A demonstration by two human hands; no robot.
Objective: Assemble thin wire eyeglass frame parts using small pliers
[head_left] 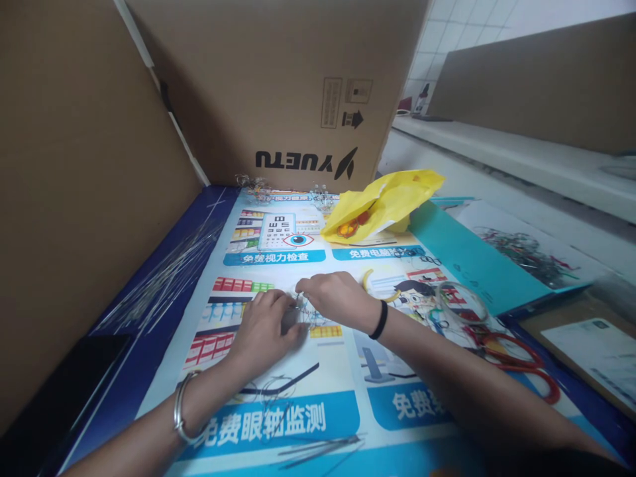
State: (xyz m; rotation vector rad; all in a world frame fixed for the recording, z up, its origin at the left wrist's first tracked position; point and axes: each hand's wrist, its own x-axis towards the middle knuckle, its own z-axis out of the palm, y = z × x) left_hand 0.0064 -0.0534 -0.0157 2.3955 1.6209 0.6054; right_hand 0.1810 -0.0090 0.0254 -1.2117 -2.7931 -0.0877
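My left hand (271,328), a metal bangle at its wrist, rests on the printed sheet with thumb and fingers closed around a small piece of thin, bent wire (304,310). From the other side my right hand (338,299), with a black band on its wrist, pinches the upper part of the same wire piece. Its exact shape is partly hidden by the fingers. Nearer me lie loose loops of fine wire (275,391) and a few straight, dark wires (322,447).
Cardboard walls (233,99) stand left and behind. Long wires (163,281) lie left, above a black flat object (64,391). Wire clusters (322,195), a yellow bag (385,202) and a turquoise box (457,255) are farther back. Red-handled scissors (517,361) lie right.
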